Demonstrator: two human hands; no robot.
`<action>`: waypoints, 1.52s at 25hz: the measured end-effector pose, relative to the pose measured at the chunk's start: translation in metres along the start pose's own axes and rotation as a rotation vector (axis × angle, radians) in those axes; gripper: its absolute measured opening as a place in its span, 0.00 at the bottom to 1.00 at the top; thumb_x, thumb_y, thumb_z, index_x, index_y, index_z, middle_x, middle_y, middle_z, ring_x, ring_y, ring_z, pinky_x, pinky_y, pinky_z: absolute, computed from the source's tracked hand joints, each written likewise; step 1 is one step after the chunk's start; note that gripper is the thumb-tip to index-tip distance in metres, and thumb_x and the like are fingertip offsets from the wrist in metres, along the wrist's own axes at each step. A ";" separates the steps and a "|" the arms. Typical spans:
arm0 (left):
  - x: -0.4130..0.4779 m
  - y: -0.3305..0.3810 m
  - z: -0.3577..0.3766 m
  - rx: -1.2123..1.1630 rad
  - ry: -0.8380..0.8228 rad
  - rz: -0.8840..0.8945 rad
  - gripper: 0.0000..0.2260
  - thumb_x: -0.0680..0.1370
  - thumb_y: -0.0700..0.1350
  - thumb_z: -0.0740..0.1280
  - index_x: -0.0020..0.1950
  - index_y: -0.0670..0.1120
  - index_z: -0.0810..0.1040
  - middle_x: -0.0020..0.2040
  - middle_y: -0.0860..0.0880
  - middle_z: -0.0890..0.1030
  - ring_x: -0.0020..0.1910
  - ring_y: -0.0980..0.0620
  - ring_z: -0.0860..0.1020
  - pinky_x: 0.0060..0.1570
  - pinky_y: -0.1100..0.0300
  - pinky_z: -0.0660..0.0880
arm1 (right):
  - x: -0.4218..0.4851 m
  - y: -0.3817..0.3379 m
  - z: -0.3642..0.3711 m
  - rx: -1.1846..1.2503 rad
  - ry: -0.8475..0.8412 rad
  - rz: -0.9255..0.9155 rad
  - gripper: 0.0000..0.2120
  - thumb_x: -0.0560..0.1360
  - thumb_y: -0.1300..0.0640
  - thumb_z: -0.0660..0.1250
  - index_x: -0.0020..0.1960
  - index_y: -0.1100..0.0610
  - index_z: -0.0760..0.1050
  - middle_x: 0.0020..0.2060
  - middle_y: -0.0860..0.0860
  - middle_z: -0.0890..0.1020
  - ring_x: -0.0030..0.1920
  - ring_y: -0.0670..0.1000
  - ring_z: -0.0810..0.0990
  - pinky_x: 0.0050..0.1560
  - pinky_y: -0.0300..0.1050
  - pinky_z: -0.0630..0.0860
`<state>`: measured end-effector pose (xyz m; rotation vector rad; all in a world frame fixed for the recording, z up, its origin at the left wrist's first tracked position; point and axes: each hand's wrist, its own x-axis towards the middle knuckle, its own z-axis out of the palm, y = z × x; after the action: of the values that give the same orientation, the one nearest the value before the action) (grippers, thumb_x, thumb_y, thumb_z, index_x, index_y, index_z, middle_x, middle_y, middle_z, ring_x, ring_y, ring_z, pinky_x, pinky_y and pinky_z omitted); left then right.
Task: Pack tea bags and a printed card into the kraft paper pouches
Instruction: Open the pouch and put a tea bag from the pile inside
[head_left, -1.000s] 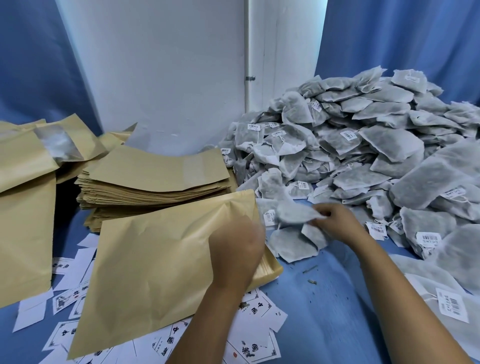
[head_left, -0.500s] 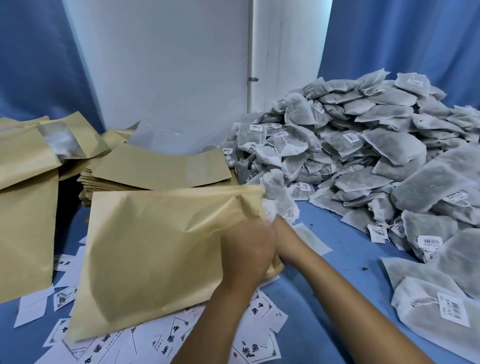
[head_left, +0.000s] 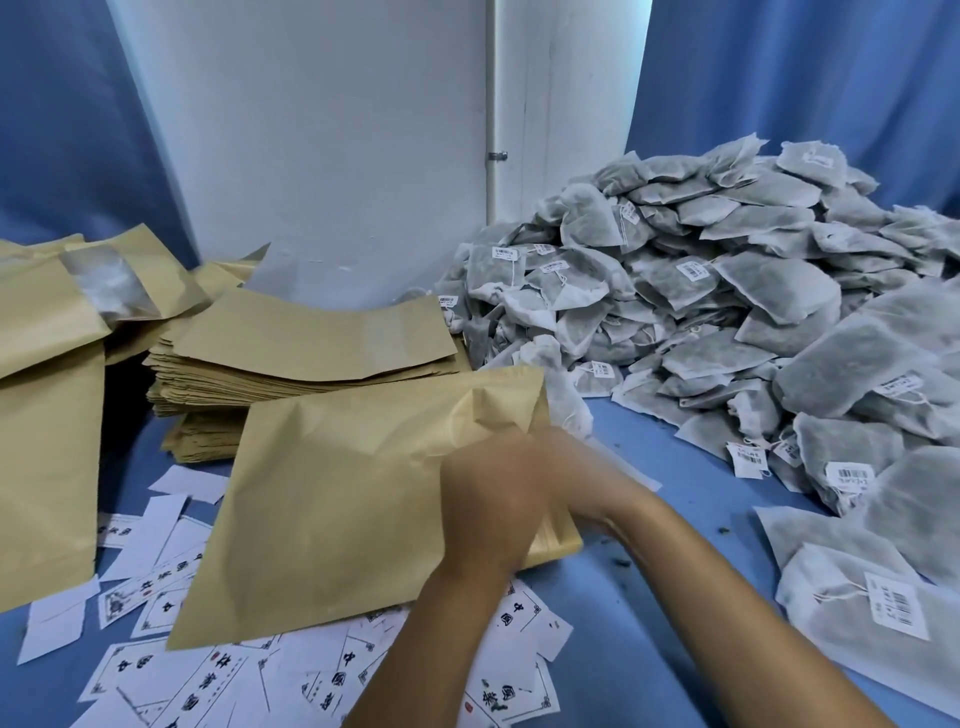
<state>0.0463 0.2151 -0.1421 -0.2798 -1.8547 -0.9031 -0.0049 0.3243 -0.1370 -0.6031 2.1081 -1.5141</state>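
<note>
Gripping the open mouth of the kraft pouch (head_left: 337, 499) near the worktop's middle, my left hand (head_left: 488, 499) holds its right edge; my right hand (head_left: 576, 467) reaches in just behind it, fingers hidden, so I cannot tell its grip. Printed cards (head_left: 218, 670) lie under the pouch along the near edge. Tea bags (head_left: 727, 291) heap toward the far right corner of the blue worktop (head_left: 649, 613); a stack of flat pouches (head_left: 311, 358) sits behind, before a white wall (head_left: 311, 130).

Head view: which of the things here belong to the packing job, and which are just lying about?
In the job:
- kraft pouch, held at its mouth by the left hand
- right hand at the pouch mouth
- tea bag pile
- printed cards
- flat pouch stack

Lying about:
- blue curtain
- white wall
- wall pipe
</note>
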 end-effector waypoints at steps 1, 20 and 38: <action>-0.001 0.004 0.002 0.020 -0.015 0.052 0.14 0.72 0.40 0.59 0.28 0.48 0.58 0.22 0.51 0.58 0.20 0.46 0.60 0.20 0.57 0.59 | 0.002 0.008 0.012 0.016 -0.003 0.024 0.16 0.79 0.69 0.55 0.35 0.57 0.68 0.32 0.49 0.73 0.32 0.44 0.71 0.26 0.31 0.71; 0.008 -0.024 -0.012 0.047 0.078 -0.318 0.19 0.72 0.49 0.54 0.26 0.37 0.65 0.21 0.38 0.70 0.22 0.42 0.73 0.25 0.41 0.68 | 0.022 0.036 -0.070 -0.736 0.527 -0.097 0.08 0.68 0.49 0.73 0.40 0.51 0.76 0.44 0.44 0.76 0.48 0.51 0.75 0.43 0.43 0.69; 0.005 -0.022 -0.010 0.052 0.044 -0.319 0.18 0.72 0.48 0.54 0.26 0.37 0.64 0.21 0.38 0.70 0.21 0.43 0.72 0.24 0.42 0.67 | 0.042 0.051 -0.049 -0.760 0.367 -0.018 0.33 0.68 0.55 0.68 0.71 0.51 0.61 0.63 0.53 0.69 0.70 0.51 0.59 0.71 0.49 0.50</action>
<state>0.0381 0.1921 -0.1455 0.0719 -1.9095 -1.0645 -0.0718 0.3506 -0.1770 -0.6185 2.9832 -0.8252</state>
